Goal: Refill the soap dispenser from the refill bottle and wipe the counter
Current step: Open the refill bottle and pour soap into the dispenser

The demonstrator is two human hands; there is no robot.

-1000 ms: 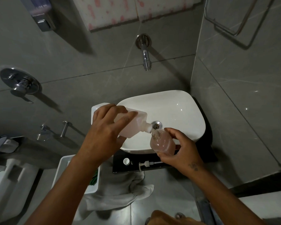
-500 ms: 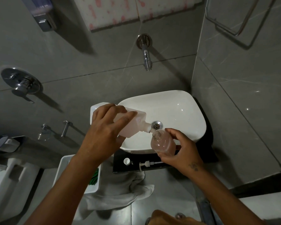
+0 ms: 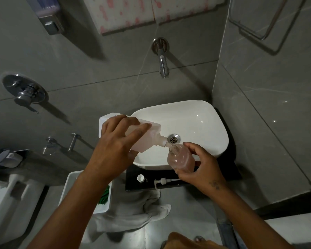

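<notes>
My left hand grips the white refill bottle, tipped on its side with its neck down at the mouth of the soap dispenser. The dispenser is a clear bottle with pink soap inside, held in my right hand over the front rim of the white basin. The dispenser's pump head and a small white cap lie on the black counter in front of the basin. A grey cloth hangs from the counter's front edge.
A chrome tap sticks out of the grey tiled wall above the basin. A white bin with something green in it stands left of the counter. A wall valve is at the left, a toilet at the lower left.
Both hands hold their pose with the refill bottle's neck at the dispenser's mouth. The view has shifted only slightly.
</notes>
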